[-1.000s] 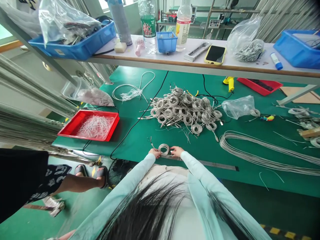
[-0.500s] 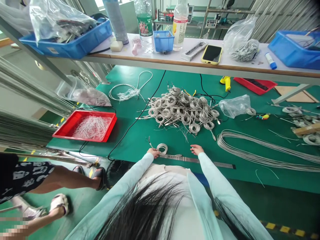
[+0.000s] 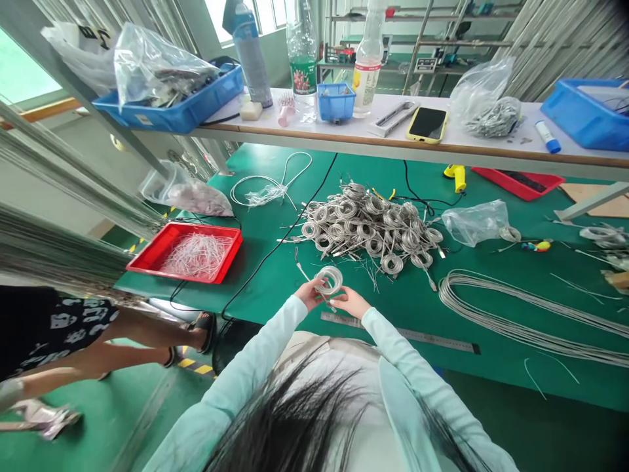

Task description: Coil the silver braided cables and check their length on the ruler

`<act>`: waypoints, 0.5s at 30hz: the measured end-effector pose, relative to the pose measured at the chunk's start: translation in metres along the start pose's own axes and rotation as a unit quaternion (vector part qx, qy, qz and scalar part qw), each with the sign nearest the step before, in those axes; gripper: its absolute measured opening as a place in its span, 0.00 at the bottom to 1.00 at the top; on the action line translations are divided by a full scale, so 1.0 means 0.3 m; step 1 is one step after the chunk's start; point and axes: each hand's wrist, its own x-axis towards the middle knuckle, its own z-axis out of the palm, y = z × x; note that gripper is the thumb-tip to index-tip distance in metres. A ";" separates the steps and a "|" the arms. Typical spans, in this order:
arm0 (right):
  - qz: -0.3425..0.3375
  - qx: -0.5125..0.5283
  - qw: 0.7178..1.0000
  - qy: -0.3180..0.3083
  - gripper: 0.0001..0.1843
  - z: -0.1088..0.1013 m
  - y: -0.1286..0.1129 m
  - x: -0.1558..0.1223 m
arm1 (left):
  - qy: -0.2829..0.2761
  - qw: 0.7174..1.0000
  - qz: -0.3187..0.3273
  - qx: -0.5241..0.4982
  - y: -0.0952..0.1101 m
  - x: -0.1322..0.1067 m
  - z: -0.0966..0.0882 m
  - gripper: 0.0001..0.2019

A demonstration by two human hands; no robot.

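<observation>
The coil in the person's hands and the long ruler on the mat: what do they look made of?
The coil looks like braided metal cable: silvery, with a fine woven sheen, though any clear coating can't be told. The ruler looks like steel: thin, flat, grey, with a dull metallic shine.

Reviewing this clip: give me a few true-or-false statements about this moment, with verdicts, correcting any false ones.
1. The left hand and right hand hold a coil of braided cable. True.
2. The left hand grips a steel ruler. False: the ruler lies on the green mat, apart from both hands.
3. The red tray holds white wires. True.
4. The yellow-cased phone lies on the green mat. False: it lies on the shelf above the mat.
</observation>
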 end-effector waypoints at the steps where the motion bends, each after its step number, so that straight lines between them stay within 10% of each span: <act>1: -0.011 -0.003 1.000 0.004 0.22 -0.001 -0.020 -0.020 | -0.012 1.000 0.009 -0.018 0.017 -0.027 0.012 0.10; 15: -0.123 0.131 0.984 0.012 0.28 0.035 -0.180 -0.270 | -0.152 0.965 0.206 -0.058 0.117 -0.331 0.136 0.19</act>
